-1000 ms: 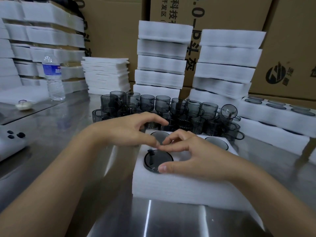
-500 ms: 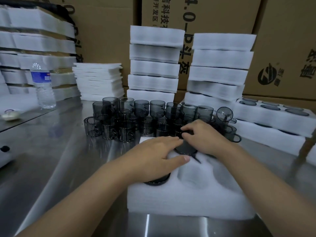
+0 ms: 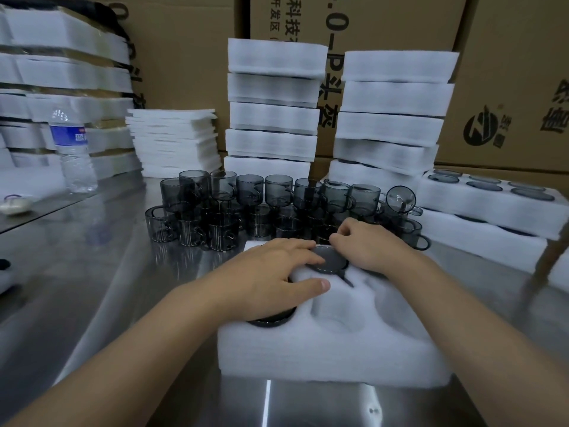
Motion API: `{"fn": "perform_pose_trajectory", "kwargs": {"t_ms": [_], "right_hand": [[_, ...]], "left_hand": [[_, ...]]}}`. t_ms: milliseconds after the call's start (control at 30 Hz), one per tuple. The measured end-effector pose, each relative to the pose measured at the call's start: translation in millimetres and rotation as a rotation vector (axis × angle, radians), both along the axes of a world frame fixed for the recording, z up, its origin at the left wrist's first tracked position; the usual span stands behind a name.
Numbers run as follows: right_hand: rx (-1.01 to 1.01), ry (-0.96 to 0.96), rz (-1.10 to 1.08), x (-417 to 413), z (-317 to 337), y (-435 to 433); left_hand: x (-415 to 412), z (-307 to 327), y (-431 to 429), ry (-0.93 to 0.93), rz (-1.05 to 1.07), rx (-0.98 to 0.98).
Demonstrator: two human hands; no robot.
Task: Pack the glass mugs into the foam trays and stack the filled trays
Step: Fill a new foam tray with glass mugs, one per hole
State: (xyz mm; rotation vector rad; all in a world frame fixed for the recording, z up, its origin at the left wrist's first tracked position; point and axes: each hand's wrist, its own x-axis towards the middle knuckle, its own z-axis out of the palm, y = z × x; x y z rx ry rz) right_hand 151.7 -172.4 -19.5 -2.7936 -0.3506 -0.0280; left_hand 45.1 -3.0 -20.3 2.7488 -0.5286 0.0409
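Glass mug (image 3: 328,261) sits in a back pocket of the foam tray (image 3: 323,359). Only its dark round top and a thin piece of handle can be seen, the rest is sunk in the foam. It lies between the two hands. The left hand (image 3: 268,282) lies flat, palm down. Its fingers (image 3: 295,249) are straight and close together, the tips touch the left edge of the mug, and the thumb is stretched on the foam just in front of it. Under this palm a second mug (image 3: 271,322) is almost hidden, only a dark arc of rim shows. The right hand (image 3: 369,248) comes from the right, its fingers (image 3: 340,238) curled on the far rim of the mug. Its thumb is hidden, so I cannot tell how firm the grip is. Beyond the fingertips the loose mugs (image 3: 261,204) stand on the worktop (image 3: 92,272)
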Motion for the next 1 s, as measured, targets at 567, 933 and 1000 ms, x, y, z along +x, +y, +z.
{"fn": "perform_pose_trajectory", "kwargs": {"t_ms": [567,933,1000], "right_hand": [[0.156,-0.079,0.028,-1,-1,-3],[0.543,-0.432,0.205,-36,17,-3],[0.556,-0.509,0.287,-45,15,-1]], "left_hand": [[2,-4,3,-0.02,0.008,-0.079],[12,5,9,0.102,0.189,-0.87],[14,6,11,0.088,0.22,-1.013]]}}
